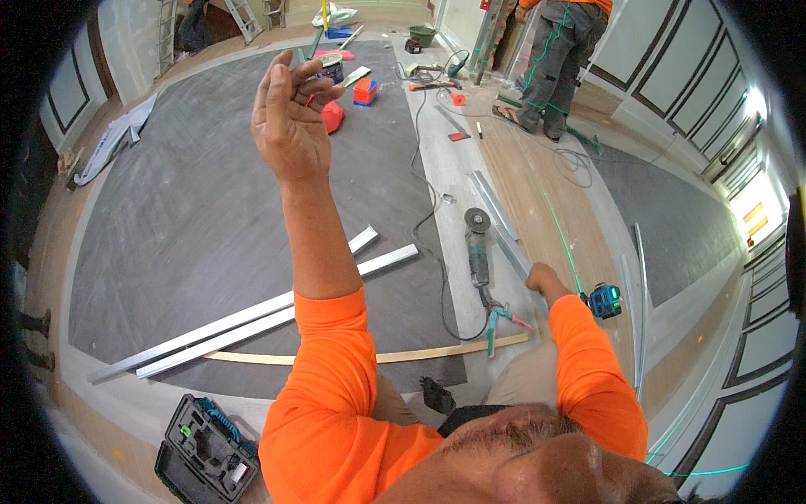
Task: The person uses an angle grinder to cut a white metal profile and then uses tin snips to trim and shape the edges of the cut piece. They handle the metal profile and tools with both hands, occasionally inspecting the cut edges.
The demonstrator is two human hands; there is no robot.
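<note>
My left hand [294, 122] is raised in front of me over the grey floor covering. Its thumb points up and its fingers are loosely bent and apart, with nothing clearly held. Low on the right, my right hand [546, 280] is closed around the near end of a metal profile [512, 254]; the fingertips are partly hidden. Another metal strip [495, 204] lies just beyond it. Left of the profile rests an angle grinder [477, 252] with its disc pointing away. Pliers with teal and red handles [497, 322] lie near its cable end.
Two long metal profiles [239, 323] and a wooden strip [411, 356] cross the floor covering. A laser level [604, 300] casts green lines at right. An open tool case [206, 449] sits at lower left. Cables trail around. Another person [561, 63] stands at far right.
</note>
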